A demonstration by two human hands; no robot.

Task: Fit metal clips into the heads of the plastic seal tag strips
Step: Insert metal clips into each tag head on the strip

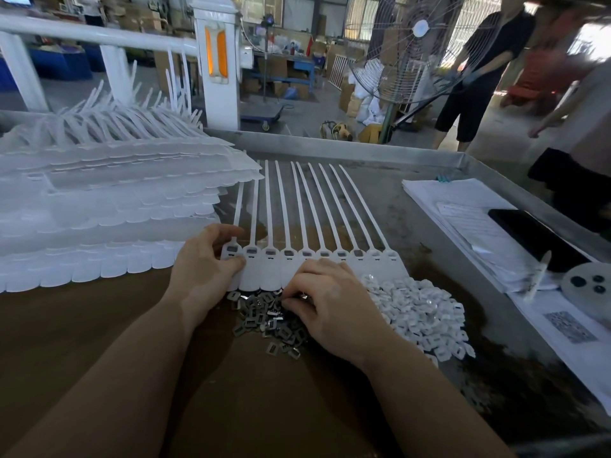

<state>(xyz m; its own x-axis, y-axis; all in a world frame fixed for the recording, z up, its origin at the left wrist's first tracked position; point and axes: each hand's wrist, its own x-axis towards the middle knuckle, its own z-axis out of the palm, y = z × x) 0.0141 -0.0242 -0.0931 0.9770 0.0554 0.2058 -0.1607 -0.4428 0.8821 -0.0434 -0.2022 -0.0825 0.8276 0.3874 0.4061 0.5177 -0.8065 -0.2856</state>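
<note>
Left hand (206,259) pinches the leftmost head of the seal tag strips (310,256), pinning the row. Right hand (330,300), fingers curled, digs in the metal clips (264,320) just beneath it; whether it holds one, cannot tell. Risk: two clips picked together, or one seated crooked if the row shifts.

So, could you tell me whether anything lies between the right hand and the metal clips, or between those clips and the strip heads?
Nothing visible does. The right hand is already on the metal clips, and the strip heads lie open just beyond.
</note>
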